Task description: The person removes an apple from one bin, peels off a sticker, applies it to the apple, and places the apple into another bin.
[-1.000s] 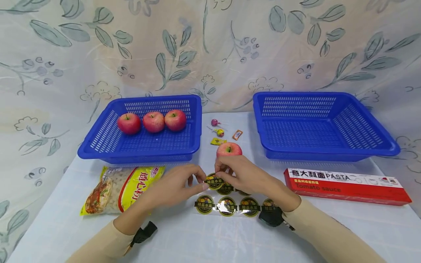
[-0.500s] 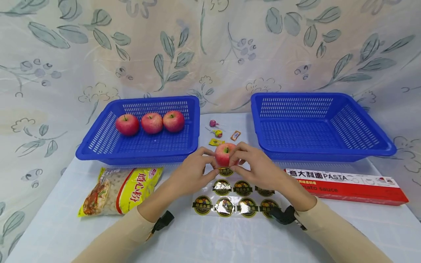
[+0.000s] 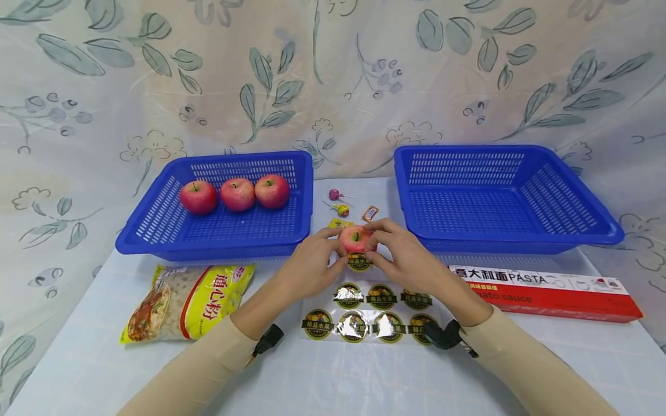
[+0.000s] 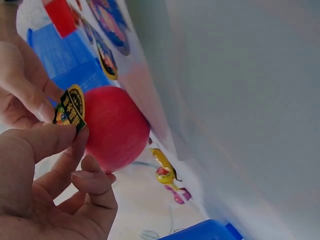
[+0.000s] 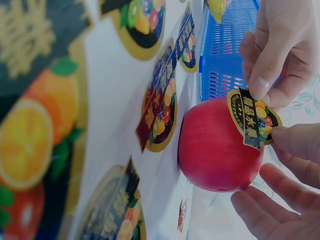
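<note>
A round black-and-gold fruit sticker [image 3: 359, 262] lies against the near side of a red apple [image 3: 356, 238] at the middle of the table. My left hand [image 3: 314, 263] pinches one edge of the sticker between thumb and forefinger. At the opposite edge, my right hand [image 3: 403, 254] pinches it the same way. In the right wrist view the sticker [image 5: 254, 118] overlaps the apple's upper side, its outer part standing off the curve. Other fingers of both hands rest close around the apple [image 4: 117, 127]. The sticker sheet [image 3: 333, 309], with several more stickers, lies just in front.
A blue basket [image 3: 215, 251] holding three apples [image 3: 237, 194] stands back left, another blue basket [image 3: 512, 238] back right. Wrapped candies and lollipops [image 3: 340, 209] lie behind the apple. A yellow pasta bag [image 3: 189, 303] is at left, a red pasta box [image 3: 551, 297] at right.
Both hands have moved from over the sticker sheet forward to the apple, bringing the sticker with them. The sticker has come up against the apple's near side.
</note>
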`<state>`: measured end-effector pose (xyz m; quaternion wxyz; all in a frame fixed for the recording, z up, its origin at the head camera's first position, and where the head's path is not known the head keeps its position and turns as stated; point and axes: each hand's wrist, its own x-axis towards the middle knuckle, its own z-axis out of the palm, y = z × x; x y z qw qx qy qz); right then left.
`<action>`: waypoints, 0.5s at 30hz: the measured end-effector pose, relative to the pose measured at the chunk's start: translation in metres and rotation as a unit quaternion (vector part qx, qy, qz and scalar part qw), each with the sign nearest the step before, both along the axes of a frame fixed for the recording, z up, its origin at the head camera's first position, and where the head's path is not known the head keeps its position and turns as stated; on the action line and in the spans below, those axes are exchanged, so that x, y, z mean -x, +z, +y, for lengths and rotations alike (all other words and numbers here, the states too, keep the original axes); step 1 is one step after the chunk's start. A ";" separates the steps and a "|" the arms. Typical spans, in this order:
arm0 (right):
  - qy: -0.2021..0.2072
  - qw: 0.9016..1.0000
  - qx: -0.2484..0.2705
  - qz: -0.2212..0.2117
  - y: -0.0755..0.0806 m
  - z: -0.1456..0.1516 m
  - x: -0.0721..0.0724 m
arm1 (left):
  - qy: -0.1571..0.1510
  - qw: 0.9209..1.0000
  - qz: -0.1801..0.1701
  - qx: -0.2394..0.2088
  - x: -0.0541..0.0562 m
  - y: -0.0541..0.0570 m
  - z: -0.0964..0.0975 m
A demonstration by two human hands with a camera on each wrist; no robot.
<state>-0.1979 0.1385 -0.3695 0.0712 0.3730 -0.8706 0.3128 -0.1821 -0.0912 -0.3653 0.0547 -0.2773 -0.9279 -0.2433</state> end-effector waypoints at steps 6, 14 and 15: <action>-0.004 1.000 0.000 0.003 -0.003 -0.001 0.004 | 0.005 1.000 0.006 0.003 0.003 -0.004 0.000; -0.005 1.000 0.025 0.007 -0.007 -0.002 0.008 | 0.025 1.000 0.014 -0.008 0.003 -0.007 0.003; -0.004 0.999 0.032 0.008 -0.007 -0.002 0.008 | 0.026 0.999 0.017 -0.011 0.003 -0.007 0.004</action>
